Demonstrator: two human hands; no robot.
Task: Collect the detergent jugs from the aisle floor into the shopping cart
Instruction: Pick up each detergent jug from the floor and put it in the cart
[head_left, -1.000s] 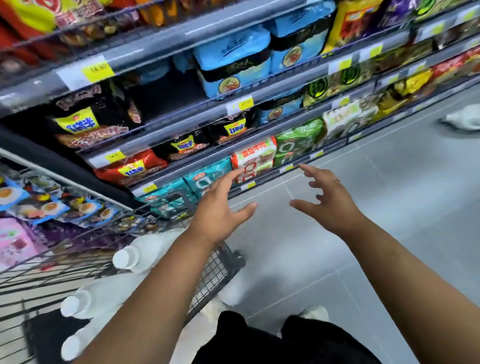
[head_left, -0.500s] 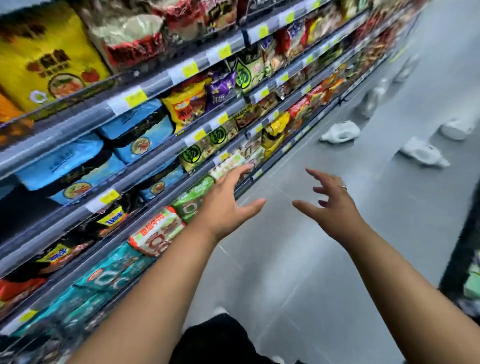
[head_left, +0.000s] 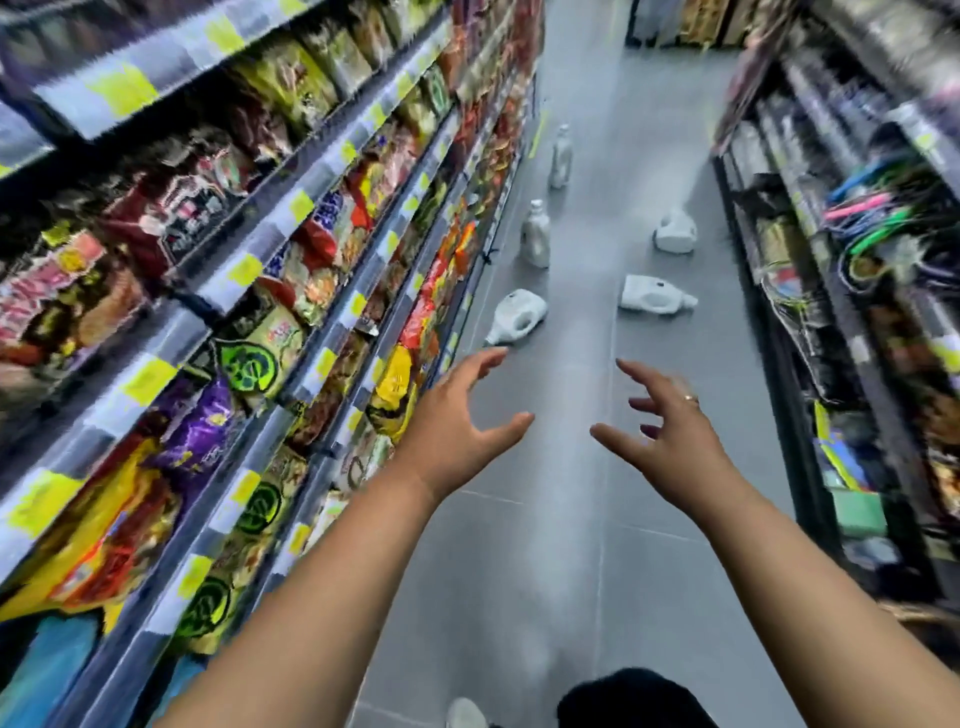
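Note:
Several white detergent jugs are scattered on the grey aisle floor ahead. The nearest jug (head_left: 514, 317) lies on its side by the left shelf foot. A second jug (head_left: 654, 295) lies flat in mid-aisle, and a third (head_left: 674, 233) lies further back right. Two bottles stand upright by the left shelving, one nearer (head_left: 536, 235) and one farther (head_left: 561, 157). My left hand (head_left: 457, 426) and my right hand (head_left: 665, 431) are stretched forward, fingers spread, holding nothing, short of the nearest jug. The shopping cart is out of view.
Tall shelves of snack and noodle packs (head_left: 249, 291) line the left side. Darker shelving with stationery and small goods (head_left: 852, 270) lines the right. The grey tiled floor (head_left: 550, 545) runs between them. My shoe and dark trousers show at the bottom edge.
The view has swung from the cart and left shelf to look down the aisle; the cart has left the frame and more jugs have come into sight. Both hands stay open and outstretched.

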